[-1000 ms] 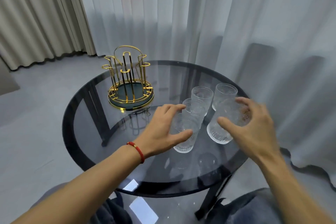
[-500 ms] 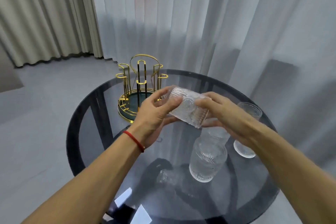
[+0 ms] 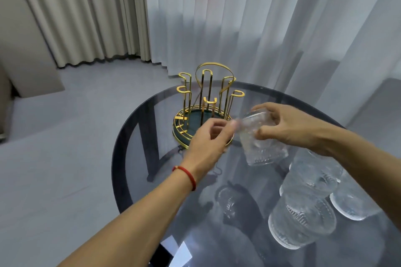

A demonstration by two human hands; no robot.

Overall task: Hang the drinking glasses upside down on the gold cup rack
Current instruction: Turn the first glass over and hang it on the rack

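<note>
Clear ribbed drinking glass (image 3: 261, 138) sits in your right hand (image 3: 295, 129), already turned mouth-down: its thick base is up under your fingertips and thumb, which are closed around it, and the wide rim hangs low, tilted slightly toward you. Its long axis runs close to upright, leaning a little. Your left hand (image 3: 209, 143) is just beside it, fingers loosely curled with the tips blurred near the glass; whether they touch it, you cannot tell from this view.

The gold wire cup rack on its dark green round tray (image 3: 202, 106) stands just left of and behind the glass, on the smoky round glass table (image 3: 138, 136). All its upright pegs look bare. The nearest prong, the short one at the front (image 3: 209, 102), lies up and to the left of the rim, so the mouth needs lifting above that tip before it goes over. Your right hand carries the load and is nearer the right-side pegs (image 3: 236, 95).

The other clear ribbed glasses (image 3: 303, 208) wait upright at the table's right, near you.
</note>
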